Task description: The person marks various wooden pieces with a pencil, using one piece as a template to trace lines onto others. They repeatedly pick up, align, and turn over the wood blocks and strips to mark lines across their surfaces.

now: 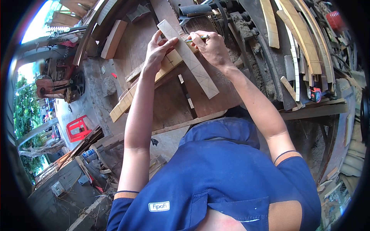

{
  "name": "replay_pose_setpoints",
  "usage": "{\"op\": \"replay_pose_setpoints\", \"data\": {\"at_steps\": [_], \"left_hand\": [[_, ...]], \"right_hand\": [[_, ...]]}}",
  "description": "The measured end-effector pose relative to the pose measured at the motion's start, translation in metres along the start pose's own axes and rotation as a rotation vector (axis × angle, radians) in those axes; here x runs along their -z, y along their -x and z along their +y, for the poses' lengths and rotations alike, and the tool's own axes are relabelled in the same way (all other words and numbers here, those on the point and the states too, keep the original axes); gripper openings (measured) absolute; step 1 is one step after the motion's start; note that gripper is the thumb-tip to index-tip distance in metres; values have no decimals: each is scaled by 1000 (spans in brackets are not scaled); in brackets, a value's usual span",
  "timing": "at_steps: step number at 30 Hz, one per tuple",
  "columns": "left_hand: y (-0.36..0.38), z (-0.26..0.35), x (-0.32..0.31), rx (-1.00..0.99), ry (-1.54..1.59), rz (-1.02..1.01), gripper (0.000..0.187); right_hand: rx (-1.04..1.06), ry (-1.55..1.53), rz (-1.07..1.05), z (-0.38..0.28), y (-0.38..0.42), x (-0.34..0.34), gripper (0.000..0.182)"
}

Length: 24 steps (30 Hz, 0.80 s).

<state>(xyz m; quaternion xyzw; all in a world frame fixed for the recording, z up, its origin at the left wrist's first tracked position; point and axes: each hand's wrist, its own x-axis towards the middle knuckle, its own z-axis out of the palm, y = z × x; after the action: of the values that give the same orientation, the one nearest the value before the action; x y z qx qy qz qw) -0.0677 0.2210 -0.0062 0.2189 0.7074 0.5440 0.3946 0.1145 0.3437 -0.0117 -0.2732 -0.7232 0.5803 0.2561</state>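
Observation:
My left hand [157,51] is closed on a pale wooden strip [192,65], its thumb on the face near the upper end. Faint crossing pencil lines run along the strip. My right hand [212,48] grips a slim pencil [196,39], whose tip is at the strip's right edge; whether it touches cannot be made out. Under the strip, at an angle, lies a yellowish, slightly curved wooden piece [127,102] with dark lines across it. Both rest over a brown wooden work surface [165,115].
A wooden block [114,39] lies at upper left. Curved wooden pieces [300,34] are stacked at right, with a tape measure [315,94] near their lower ends. Beyond the bench at left, a red plastic stool [77,129] is on the floor. Sawdust [266,73] covers the machinery area.

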Motion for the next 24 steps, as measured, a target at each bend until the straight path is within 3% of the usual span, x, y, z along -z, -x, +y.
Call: {"op": "replay_pose_setpoints", "data": {"at_steps": [12,15,24], "left_hand": [[2,-1,-3,-31,-14,29,97],[3,-1,-5,-20,-2,27,93],[3,-1,-4,-24,11,4,94]], "right_hand": [[111,154,-28,0,-5,-3,33],[244,166,-18,-2,1,2,32],[83,138,-74,0,-1,4,34]]}}
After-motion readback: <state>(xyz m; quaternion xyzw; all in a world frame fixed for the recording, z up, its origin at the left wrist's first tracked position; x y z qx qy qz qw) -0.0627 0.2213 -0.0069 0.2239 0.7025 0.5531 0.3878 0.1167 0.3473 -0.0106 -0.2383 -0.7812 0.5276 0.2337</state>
